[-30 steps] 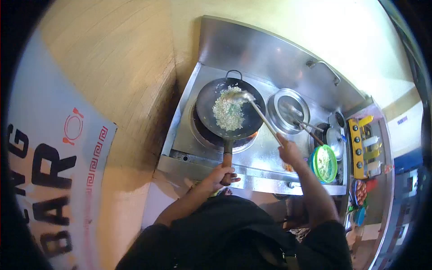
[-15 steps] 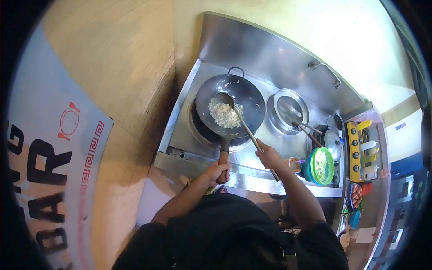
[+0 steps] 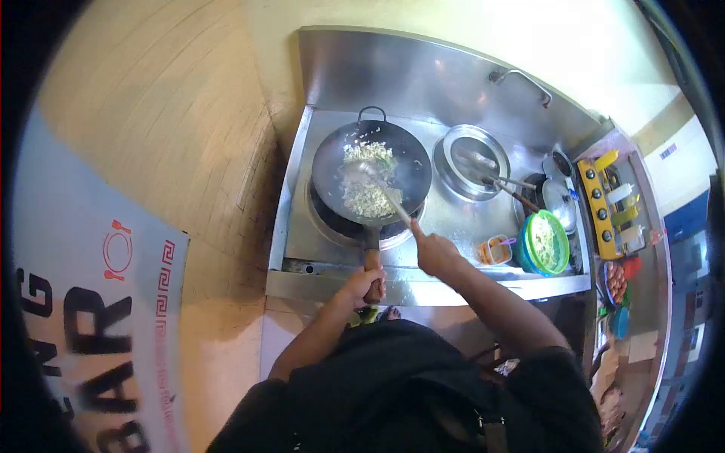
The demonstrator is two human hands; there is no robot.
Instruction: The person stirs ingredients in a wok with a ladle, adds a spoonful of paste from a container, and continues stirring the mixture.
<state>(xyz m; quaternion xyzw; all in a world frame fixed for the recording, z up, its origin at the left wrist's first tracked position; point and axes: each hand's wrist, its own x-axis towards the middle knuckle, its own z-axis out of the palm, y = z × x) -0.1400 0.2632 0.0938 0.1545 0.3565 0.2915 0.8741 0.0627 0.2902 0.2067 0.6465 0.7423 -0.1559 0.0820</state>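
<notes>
A dark wok (image 3: 411, 166) sits on the left burner, its handle pointing toward me. My left hand (image 3: 364, 286) is wrapped around the wooden end of that handle. Inside the wok lies white, rice-like food (image 3: 365, 202) with greenish bits, spread in two patches. My right hand (image 3: 438, 255) grips the long handle of a ladle (image 3: 399, 208), whose head is down in the food, blurred and partly hidden.
Right of the wok stands a round metal pot (image 3: 445, 170) with utensils across it. Farther right are a small orange-filled container (image 3: 495, 251), a green strainer (image 3: 560, 260) of pale shreds, a lidded pot (image 3: 557, 202) and a yellow rack (image 3: 600, 215) of bottles. A faucet (image 3: 529, 74) projects from the backsplash.
The ladle has swept through the food, splitting the single heap into two patches. My right hand has moved closer to the wok. My left hand keeps its hold, and the view has shifted.
</notes>
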